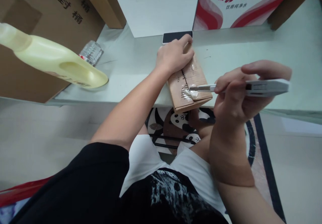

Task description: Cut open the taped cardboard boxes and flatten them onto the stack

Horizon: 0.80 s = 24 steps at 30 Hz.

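A small brown cardboard box (179,98) with clear tape along its seam lies on the pale green table, its near end over the edge. My left hand (175,53) rests on the far part of the box, fingers bent around its far end. In my right hand (237,93) is a white utility knife (268,87), the fingers closed around it. Its extended blade points left, and the tip is at the crumpled tape (190,95) near the box's close end. Whether the tip cuts into the tape, I cannot tell.
A dark-screened phone (177,37) lies just beyond my left hand, before a white carton (156,9) and a red-and-white carton (241,6). At left are a pale yellow jug (57,58), a clear plastic bottle (92,52) and a large cardboard box (50,19).
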Each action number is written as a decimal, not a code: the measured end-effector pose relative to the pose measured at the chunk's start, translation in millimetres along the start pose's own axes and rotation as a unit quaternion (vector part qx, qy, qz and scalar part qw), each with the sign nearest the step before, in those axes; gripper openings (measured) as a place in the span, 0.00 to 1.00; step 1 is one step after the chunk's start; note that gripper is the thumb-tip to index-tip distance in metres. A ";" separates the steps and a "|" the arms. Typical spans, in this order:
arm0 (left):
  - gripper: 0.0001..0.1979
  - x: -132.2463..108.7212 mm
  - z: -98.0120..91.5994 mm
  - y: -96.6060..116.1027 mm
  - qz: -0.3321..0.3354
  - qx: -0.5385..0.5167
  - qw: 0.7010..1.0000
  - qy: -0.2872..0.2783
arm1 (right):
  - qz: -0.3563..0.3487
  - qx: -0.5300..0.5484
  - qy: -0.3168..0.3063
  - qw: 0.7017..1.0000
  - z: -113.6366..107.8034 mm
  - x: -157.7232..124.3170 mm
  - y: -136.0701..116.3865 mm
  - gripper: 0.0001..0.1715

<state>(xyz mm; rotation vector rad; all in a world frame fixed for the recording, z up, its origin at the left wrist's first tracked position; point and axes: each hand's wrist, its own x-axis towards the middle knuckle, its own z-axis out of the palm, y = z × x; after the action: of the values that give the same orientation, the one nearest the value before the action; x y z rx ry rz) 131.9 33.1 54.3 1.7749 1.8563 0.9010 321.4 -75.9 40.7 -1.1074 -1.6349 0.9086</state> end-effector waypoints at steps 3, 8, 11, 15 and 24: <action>0.10 -2.5 -2.0 4.0 -0.004 -0.003 1.000 -0.002 | -0.057 -0.001 0.093 0.994 1.2 1.2 -8.5 0.28; 0.12 -10.1 -9.6 15.5 -0.019 0.063 0.998 -0.012 | -0.156 0.016 0.127 0.979 5.4 6.6 -9.3 0.24; 0.14 -13.6 -13.0 20.2 -0.011 0.137 0.990 -0.018 | -0.252 0.056 0.183 0.949 10.8 11.1 -8.3 0.17; 0.16 -14.2 -13.3 20.4 0.000 0.177 0.984 -0.010 | -0.270 0.014 0.212 0.939 15.5 12.0 -12.1 0.13; 0.16 -11.7 -10.6 16.3 0.016 0.164 0.986 0.001 | -0.311 -0.002 0.175 0.934 11.0 8.8 -24.6 0.08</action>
<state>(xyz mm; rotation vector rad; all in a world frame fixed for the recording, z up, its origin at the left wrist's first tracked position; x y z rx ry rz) 137.4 19.4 71.6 1.9970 2.0774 0.6333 303.2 -76.3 62.4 -0.6311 -1.5386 0.2729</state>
